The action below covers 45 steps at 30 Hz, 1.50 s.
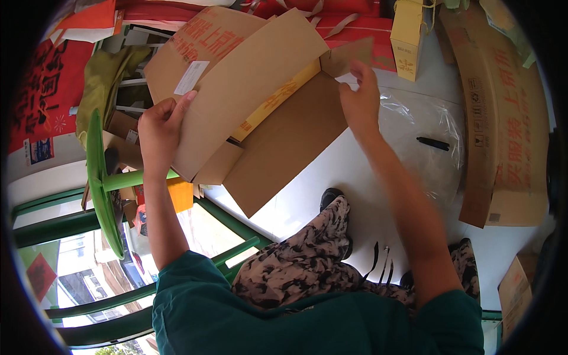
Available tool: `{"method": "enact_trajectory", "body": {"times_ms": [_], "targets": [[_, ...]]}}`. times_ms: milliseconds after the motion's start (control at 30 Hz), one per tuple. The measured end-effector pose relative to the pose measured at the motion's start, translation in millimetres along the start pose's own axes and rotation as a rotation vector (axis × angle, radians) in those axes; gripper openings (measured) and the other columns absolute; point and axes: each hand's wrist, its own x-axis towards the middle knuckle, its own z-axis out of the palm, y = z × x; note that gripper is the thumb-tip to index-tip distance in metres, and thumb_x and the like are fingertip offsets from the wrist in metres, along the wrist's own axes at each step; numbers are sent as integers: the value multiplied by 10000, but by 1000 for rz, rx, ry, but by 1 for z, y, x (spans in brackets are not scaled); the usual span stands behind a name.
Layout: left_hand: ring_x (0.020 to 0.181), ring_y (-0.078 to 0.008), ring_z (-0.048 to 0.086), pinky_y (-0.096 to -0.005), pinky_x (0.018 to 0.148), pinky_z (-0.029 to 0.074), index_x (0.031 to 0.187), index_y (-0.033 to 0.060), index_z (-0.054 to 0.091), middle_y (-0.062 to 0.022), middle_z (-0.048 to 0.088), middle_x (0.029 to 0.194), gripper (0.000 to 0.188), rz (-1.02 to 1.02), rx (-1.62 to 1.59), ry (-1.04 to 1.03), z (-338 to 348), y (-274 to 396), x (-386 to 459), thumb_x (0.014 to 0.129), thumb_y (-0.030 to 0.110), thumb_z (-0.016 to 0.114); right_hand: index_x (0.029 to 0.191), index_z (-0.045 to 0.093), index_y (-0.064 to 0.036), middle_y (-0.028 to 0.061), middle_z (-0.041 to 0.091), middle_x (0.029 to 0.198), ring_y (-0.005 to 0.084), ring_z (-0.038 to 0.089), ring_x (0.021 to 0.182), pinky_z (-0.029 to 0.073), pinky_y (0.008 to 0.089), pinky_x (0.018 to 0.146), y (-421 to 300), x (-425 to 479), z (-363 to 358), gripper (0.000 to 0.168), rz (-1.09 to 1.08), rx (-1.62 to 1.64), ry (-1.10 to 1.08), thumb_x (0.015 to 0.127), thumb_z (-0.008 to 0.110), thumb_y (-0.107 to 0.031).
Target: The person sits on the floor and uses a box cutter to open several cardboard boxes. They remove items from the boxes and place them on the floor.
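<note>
An open cardboard box [262,75] is tilted in front of me, its flaps spread and red writing and a white label on its outside. Inside it lies a yellow printed box [277,100], mostly hidden by a flap. My left hand [162,124] grips the left edge of the cardboard box, thumb up near the label. At the box's right end, my right hand [361,95] is slightly blurred, its fingers curled at a small end flap; whether it pinches the flap I cannot tell.
Clear plastic film [417,164] lies on the pale floor at right, with a black pen-like object [432,143] on it. Beyond stands a large cardboard carton [510,133]. A yellow carton [406,40] stands at the top. A green round-topped object [95,186] is beside my left forearm.
</note>
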Motion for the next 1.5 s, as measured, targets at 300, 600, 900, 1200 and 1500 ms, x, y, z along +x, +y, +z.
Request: {"method": "enact_trajectory", "body": {"times_ms": [300,600,900,1200,1500], "targets": [[531,-85,273,-296,479,254,627,-15,504,-22,335,526,556,58,14,15,0,-1,2,925,379,760,1141,594,-25,108,648,1123,205,621,1040,497,324,899,-27,-122,88,182,-368,253,-568,1032,505,-140],[540,-108,277,-311,491,279,651,-18,532,-27,335,535,589,-6,119,42,1,14,4,922,461,741,1102,538,-41,142,610,1031,305,601,953,482,395,861,-42,-165,89,180,-287,377,-1198,1079,468,-205],[553,-109,278,-308,506,285,664,-15,535,-33,333,548,579,9,139,-4,-4,21,5,938,459,722,1191,562,-16,145,669,1118,258,658,1066,518,387,915,-37,-156,95,217,123,388,-1090,1007,489,-105],[554,-106,264,-302,498,257,662,-12,522,-28,333,550,554,-24,44,38,4,18,-11,954,417,717,1345,501,24,122,579,1340,218,534,1216,416,352,1024,-48,-82,72,461,753,598,-319,981,601,-240],[549,-123,277,-322,497,273,664,-10,513,-49,349,549,557,52,82,41,11,16,-15,947,421,723,1109,641,56,117,681,1054,202,637,895,501,346,777,-8,-41,128,388,630,695,-315,889,715,-255]]}}
